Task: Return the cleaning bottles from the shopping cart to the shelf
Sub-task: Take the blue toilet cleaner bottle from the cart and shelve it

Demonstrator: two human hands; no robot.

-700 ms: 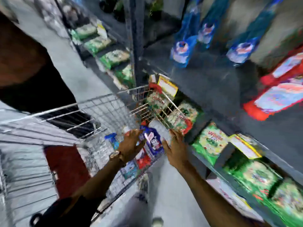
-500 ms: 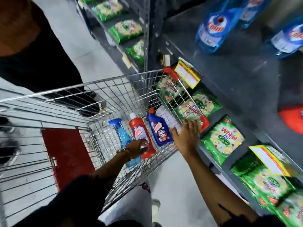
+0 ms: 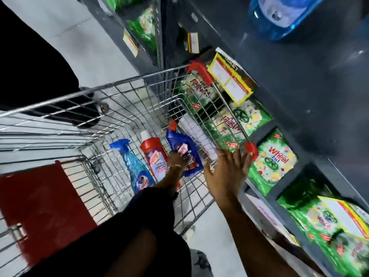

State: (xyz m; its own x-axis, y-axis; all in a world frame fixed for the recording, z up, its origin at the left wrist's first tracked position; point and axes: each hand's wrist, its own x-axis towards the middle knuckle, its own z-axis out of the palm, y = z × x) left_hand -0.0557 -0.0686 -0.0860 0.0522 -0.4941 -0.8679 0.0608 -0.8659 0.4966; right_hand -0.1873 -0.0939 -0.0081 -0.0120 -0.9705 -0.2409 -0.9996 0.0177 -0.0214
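Store aisle, grey shelf [image 3: 299,80] along frame right, stocked with green detergent packs [image 3: 273,162]. Wire shopping cart [image 3: 119,84] at centre holds three bottles lying side by side: light-blue spray bottle [image 3: 132,166], red bottle [image 3: 153,154] with white cap, dark-blue bottle [image 3: 184,148] with red cap. Left hand [image 3: 176,162] rests on the dark-blue bottle, grip unclear. Right hand [image 3: 225,174] spread wide at cart rim.

Dim, uneven store light falls from above, leaving the grey shelf [image 3: 299,80] murky with faint specular streaks on its face. Wide-angle distortion bends the shopping cart [image 3: 111,86] wires and tilts the aisle. Motion blur smears the frame edges: the green packets [image 3: 329,226] at lower right, the blue bottle [image 3: 279,15] at top. The right hand [image 3: 225,174] is softly blurred; the centre stays sharpest
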